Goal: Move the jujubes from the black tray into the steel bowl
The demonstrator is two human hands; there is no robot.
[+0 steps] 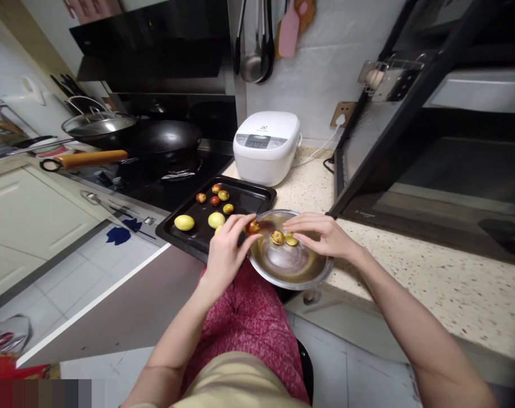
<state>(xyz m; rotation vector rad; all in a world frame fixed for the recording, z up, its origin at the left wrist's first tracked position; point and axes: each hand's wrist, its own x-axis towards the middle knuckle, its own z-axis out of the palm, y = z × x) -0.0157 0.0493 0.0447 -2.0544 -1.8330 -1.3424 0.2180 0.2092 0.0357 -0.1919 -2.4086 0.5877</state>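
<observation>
Head camera view, looking down at a person's two bare hands over a shiny metal bowl at the edge of a speckled surface. The left hand pinches a small red-brown fruit between thumb and fingers, above the bowl's left rim. The right hand reaches in from the other side, its thumb and fingers narrowly spaced at a yellow-green fruit; I cannot tell whether they grip it or only touch it. Just beside that is a spotted brown-yellow fruit, seemingly inside the bowl.

To the left of the bowl is a black tray. Five small fruits in reds and mottled yellows sit towards its back, with larger yellow fruits nearer the front, one partly hidden by the left hand. Behind the tray and bowl stands a white rice cooker; further left, a dark wok with a wooden handle is on the stove.
</observation>
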